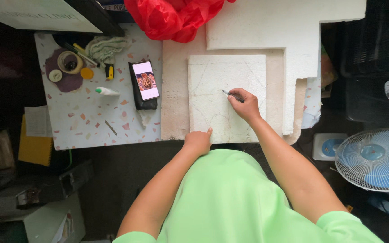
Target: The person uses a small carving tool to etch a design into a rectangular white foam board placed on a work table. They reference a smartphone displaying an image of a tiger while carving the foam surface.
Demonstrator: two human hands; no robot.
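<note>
The right hand point(247, 105) has its fingers clamped on a thin dark pen point(232, 95), tip on the square white foam slab point(221, 85) lying on the bench point(91, 117). The left hand point(197, 141) presses the slab's near edge, fingers curled together; the slab's faint lines are hard to make out.

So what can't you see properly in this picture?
Head view:
- The faint lines on the white foam sheet: too thin to read as a shape.
- The pen tail: hidden in the right hand.
- The red bag: cut off by the top edge.
- The phone picture: too small.

Foam sheet point(217, 85) lies bare left of the pen point(233, 95); phone point(144, 83) probably blocks farther left.
</note>
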